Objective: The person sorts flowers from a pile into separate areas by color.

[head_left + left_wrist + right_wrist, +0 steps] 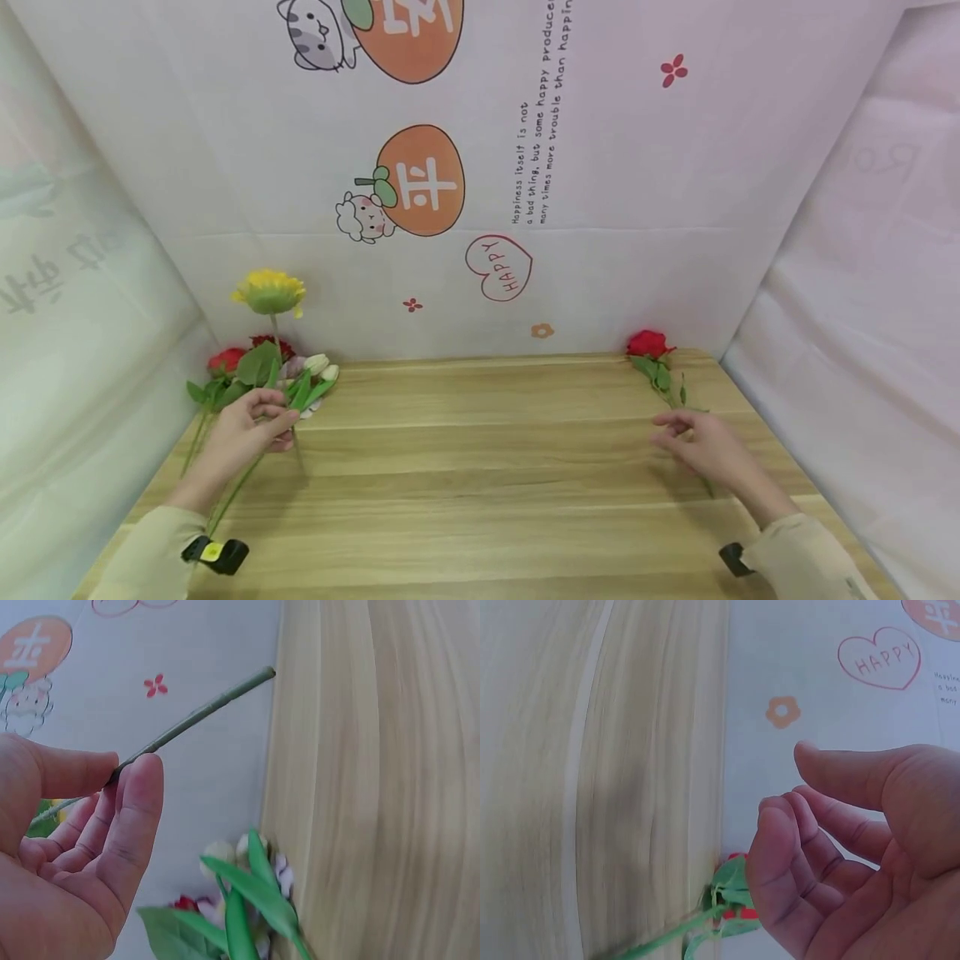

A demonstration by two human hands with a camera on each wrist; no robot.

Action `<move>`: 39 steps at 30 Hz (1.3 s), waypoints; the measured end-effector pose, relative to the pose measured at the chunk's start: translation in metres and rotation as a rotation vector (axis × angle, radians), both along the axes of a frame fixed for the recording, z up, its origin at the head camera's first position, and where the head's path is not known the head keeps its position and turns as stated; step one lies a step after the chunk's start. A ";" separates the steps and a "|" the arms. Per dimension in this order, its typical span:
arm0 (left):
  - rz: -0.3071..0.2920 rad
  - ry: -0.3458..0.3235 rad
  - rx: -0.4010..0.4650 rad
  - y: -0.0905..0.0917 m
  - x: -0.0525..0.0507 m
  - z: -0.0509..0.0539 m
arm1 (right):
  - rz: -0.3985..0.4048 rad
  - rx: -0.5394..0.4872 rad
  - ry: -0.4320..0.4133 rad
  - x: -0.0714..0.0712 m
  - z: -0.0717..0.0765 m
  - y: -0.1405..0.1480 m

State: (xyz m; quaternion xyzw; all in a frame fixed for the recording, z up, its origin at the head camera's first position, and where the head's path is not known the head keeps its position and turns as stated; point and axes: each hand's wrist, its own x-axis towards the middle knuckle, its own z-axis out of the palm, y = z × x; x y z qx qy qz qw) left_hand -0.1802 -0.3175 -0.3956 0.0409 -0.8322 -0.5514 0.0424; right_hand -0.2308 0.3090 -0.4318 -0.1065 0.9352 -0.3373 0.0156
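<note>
Between thumb and fingertips, my left hand [243, 433] pinches the stem of a yellow flower [270, 293], whose bloom stands up above the other flowers. In the left wrist view the green stem [206, 712] sticks out past the fingertips of the left hand [90, 855]. On the right, my right hand [708, 447] hovers by the stem of a red rose [647, 344] that lies on the table. Its fingers are loosely bent, with a gap between thumb and fingertips and nothing held, as the right wrist view shows for the right hand [840, 855].
Under and behind the left hand, a red flower [227, 360], white tulips [318, 365] and other leafy stems lie at the left of the wooden table [480, 467]. A printed white cloth [600, 275] hangs behind the table, with white cloth at both sides.
</note>
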 end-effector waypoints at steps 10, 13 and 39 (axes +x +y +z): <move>-0.101 0.021 0.062 0.034 -0.018 0.003 | 0.057 -0.106 -0.085 0.003 0.003 -0.024; -0.130 0.036 0.086 0.046 -0.024 0.004 | 0.080 -0.125 -0.086 0.003 0.004 -0.033; -0.302 0.015 0.260 0.155 -0.056 0.007 | 0.346 -0.417 -0.307 0.006 0.005 -0.135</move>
